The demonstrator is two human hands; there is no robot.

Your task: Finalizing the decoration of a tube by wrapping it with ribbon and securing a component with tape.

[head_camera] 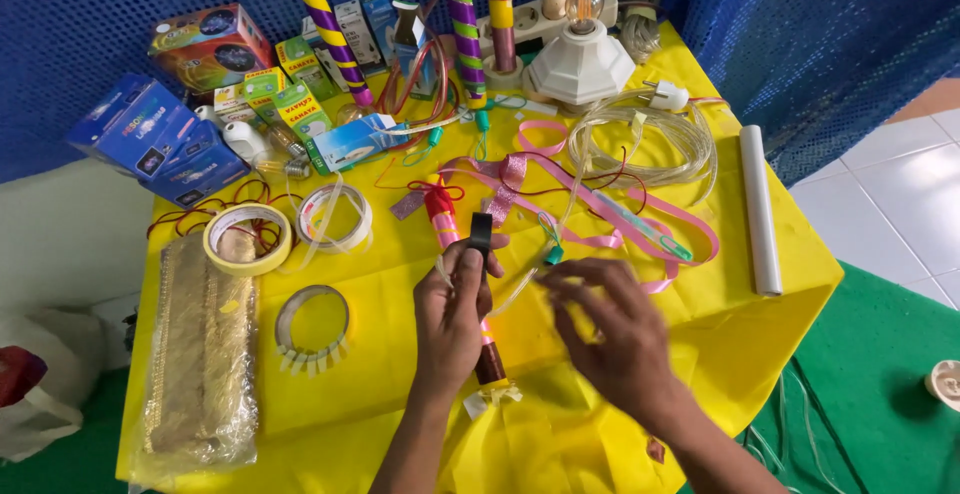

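My left hand (450,319) grips a stick wrapped in pink and yellow tape (445,222) that lies across the yellow tablecloth (380,274), and it holds a small black roll of tape (481,231) at its fingertips. The stick's near end is a dark brown wound section (490,362) with a pale bow below it. A red ribbon bow is tied near the stick's far end. My right hand (610,329) hovers just right of the stick, fingers pinched on a thin clear wire (520,291) that runs toward a green connector (553,254).
Rolls of yellow tape (247,238), clear tape (335,217) and cut tape strips (310,319) lie left. Gold trim in plastic (200,354) sits far left. Bulb boxes (165,139), a lit bulb on a white base (582,54), coiled clear cable (650,144), pink ribbon and a white tube (760,209) fill the rest.
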